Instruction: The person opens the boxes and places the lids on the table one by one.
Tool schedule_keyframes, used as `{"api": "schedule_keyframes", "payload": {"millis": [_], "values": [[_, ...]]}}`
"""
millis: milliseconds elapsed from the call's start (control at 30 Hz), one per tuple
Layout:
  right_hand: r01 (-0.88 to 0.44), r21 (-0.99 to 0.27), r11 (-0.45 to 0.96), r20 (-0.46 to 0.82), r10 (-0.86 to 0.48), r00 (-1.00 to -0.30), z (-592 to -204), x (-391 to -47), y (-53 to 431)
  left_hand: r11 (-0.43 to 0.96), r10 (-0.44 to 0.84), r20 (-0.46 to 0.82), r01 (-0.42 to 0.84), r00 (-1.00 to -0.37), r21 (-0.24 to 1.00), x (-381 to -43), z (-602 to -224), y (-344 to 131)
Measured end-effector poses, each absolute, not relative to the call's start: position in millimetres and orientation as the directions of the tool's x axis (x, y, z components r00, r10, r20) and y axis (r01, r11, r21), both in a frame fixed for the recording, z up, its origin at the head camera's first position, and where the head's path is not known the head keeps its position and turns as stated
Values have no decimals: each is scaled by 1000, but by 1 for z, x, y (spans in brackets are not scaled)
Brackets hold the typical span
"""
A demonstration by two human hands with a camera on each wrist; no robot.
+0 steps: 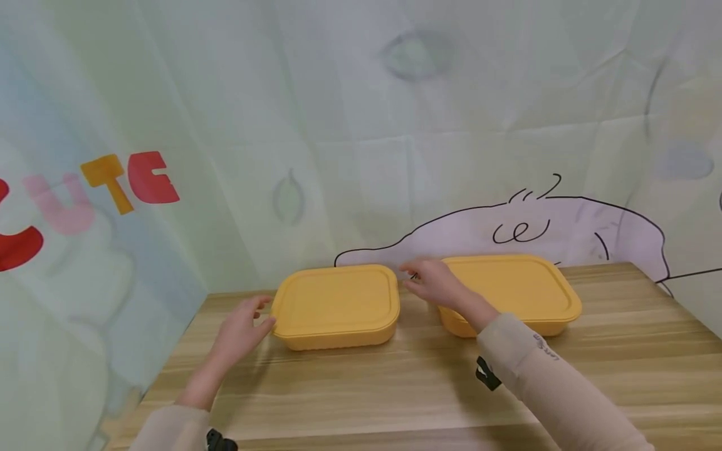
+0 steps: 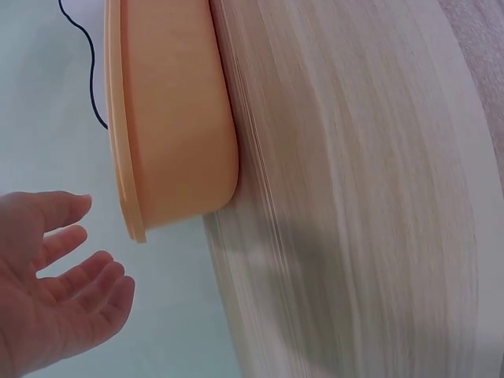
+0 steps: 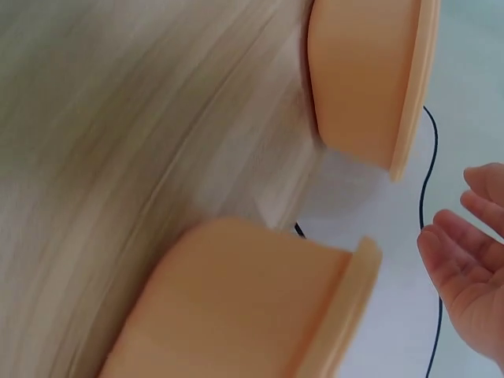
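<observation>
Beige sleeves (image 1: 555, 388) come nearest; beyond, I see the left hand (image 1: 239, 329) just beside the left yellow box (image 1: 338, 300), the right hand (image 1: 437, 285) near the right yellow box (image 1: 519, 288), fingers (image 2: 83, 276) loosely parted; both boxes rest on the bench (image 1: 361, 388), before printed cloth (image 1: 338, 94).

Your head camera looks forward and down across the table (image 1: 361, 391), far enough back to frame both boxes. Your left wrist camera sits close and sideways, facing the wall of the left box (image 1: 338, 297). Your right wrist camera, also near and sideways, shares both the left box and right box (image 1: 513, 285) with your head view.
</observation>
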State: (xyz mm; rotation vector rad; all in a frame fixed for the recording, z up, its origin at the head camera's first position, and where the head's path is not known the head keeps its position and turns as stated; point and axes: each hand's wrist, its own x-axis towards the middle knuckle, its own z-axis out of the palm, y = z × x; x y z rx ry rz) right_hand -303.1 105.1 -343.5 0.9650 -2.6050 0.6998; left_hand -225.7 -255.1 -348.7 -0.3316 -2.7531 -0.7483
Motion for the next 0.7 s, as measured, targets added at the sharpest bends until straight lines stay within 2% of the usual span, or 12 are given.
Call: {"api": "schedule_keyframes", "payload": {"millis": [300, 533, 700], "values": [[-541, -488, 685, 416, -362, -834, -359, -305, 83, 840, 87, 298, 231, -951, 490, -235, -355, -253], [-446, -502, 741, 445, -221, -868, -365, -302, 71, 804, 18, 248, 161, -968, 572, -243, -366, -251], [-401, -553, 730, 414, -177, -893, -366, -304, 65, 774, -64, 249, 110, -966, 624, -247, -368, -253]]}}
